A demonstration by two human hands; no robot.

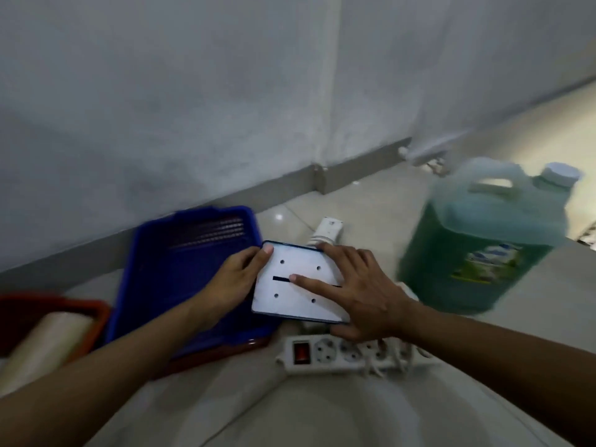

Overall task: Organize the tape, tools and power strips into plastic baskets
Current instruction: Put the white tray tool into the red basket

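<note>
A flat white plate (pixel 290 295) with a dark rim, a slot and several small holes is held between both hands above the floor. My left hand (pixel 232 282) grips its left edge. My right hand (pixel 358 291) lies across its right side, index finger stretched over the face. A blue plastic basket (pixel 180 282) sits tilted just to the left, resting on a red basket (pixel 87 308). A white power strip (pixel 335 353) with a red switch lies below the plate. Another white power strip (pixel 327 230) pokes out behind it.
A roll of clear tape or film (pixel 48 340) lies in the red basket at the left. A large green jug of liquid (pixel 483 240) with a white cap stands to the right. A grey wall with a skirting board (pixel 225 195) runs behind.
</note>
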